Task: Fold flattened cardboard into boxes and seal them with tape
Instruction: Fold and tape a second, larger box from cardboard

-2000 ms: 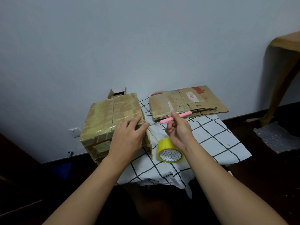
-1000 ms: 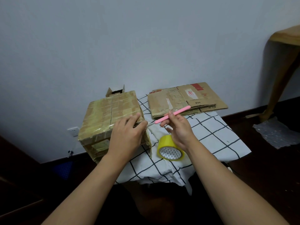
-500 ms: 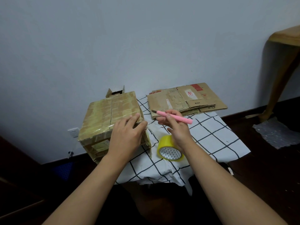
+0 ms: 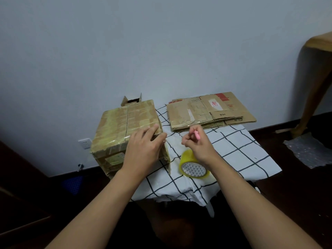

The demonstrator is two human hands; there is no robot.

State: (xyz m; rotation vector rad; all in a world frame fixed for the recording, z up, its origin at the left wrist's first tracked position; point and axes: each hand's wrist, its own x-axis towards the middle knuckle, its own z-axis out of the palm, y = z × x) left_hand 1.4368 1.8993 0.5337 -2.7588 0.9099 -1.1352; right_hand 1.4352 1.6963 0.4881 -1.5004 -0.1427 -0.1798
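So the pink cutter (image 4: 197, 135) just got flipped around. A couple of seconds back it stuck out toward 2 o'clock from the right hand (image 4: 197, 147); now it's tucked into the fist with only a short pink end poking up, and the hand has slid in toward the box (image 4: 125, 130). My guess: the tape is about to be cut at the box's near right corner, so this box is basically sealed.

The right hand's grip is closed around the cutter. The left hand (image 4: 143, 150) hasn't budged: it lies on the box's near right corner, fingers spread over the top and thumb at the edge, pressing rather than clutching.

The box sits at 9 o'clock on the surface (image 4: 242, 150), hanging off its left edge a bit, so pushing it further left is risky. The tape roll (image 4: 194, 167) lies at about 6 o'clock, right under the right wrist and near the front edge, so it's easy to knock off. The flattened cardboard (image 4: 206, 112) is stacked at 1 o'clock against the wall. Open checked cloth from 3 to 4 o'clock is the only real room for the next box.
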